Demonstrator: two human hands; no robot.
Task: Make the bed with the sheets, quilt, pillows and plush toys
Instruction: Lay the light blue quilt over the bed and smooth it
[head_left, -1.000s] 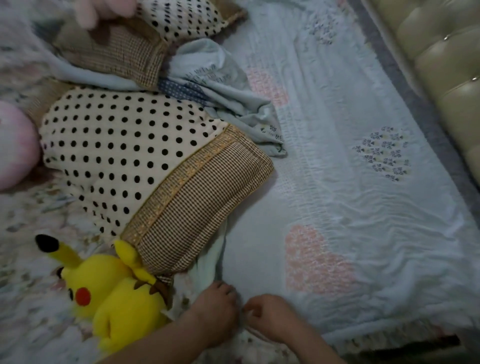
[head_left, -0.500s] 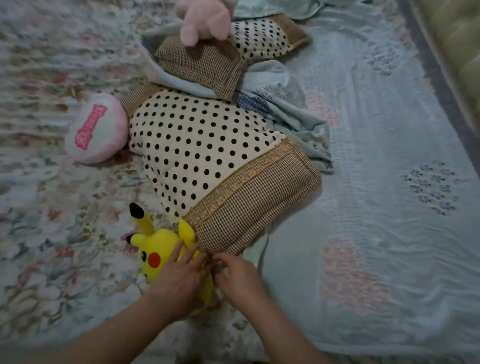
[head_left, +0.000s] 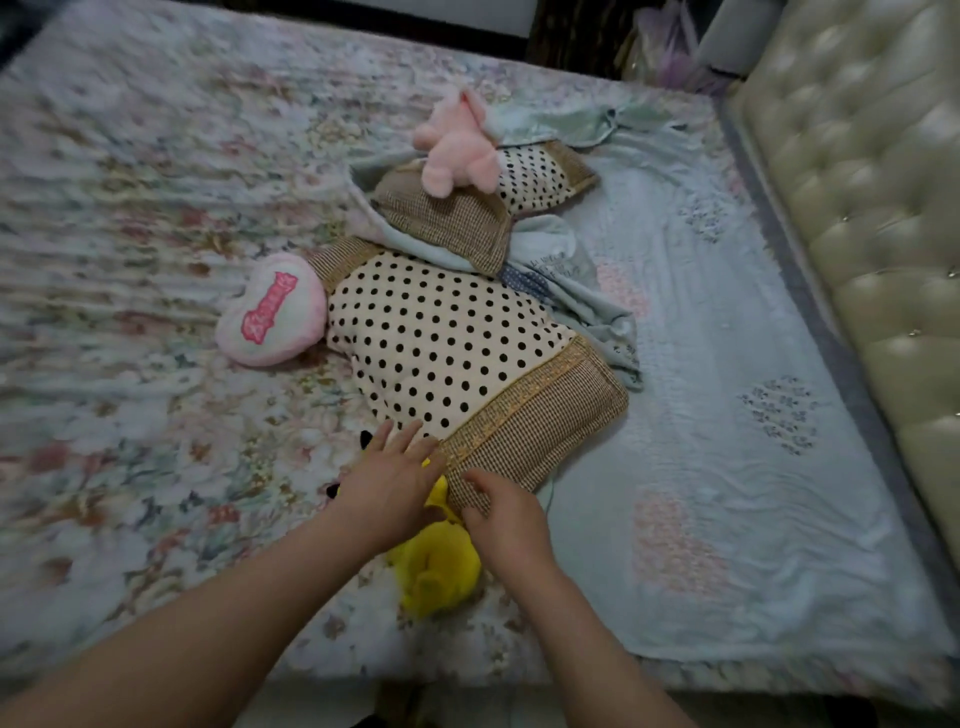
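Landmark: large pillow, cream with black dots and a brown checked band at each end. It lies askew where the floral sheet meets the pale blue quilt. The sheet spreads to the left of the pillow. The quilt spreads to its right, fairly flat, with pink and blue heart patches.

Left hand: at the pillow's near edge, palm down, fingers straight and spread. It rests on the yellow plush toy, fingertips touching the dotted fabric, gripping nothing.

Right hand: at the pillow's near checked corner, fingers curled onto the corner fabric and pinching it. How much cloth is in the pinch cannot be told.

Yellow plush toy: just in front of the pillow's near corner, between the two hands, its upper part hidden under the left hand.

Heart cushion, pink and white: touching the pillow's left end.

Small pillow, same pattern: just beyond the large pillow's far side. A pink plush toy lies on top of it.

Crumpled blue cloth: between the two pillows, trailing along the large pillow's right side.

Padded cream headboard: well to the right of the pillow, past the quilt.
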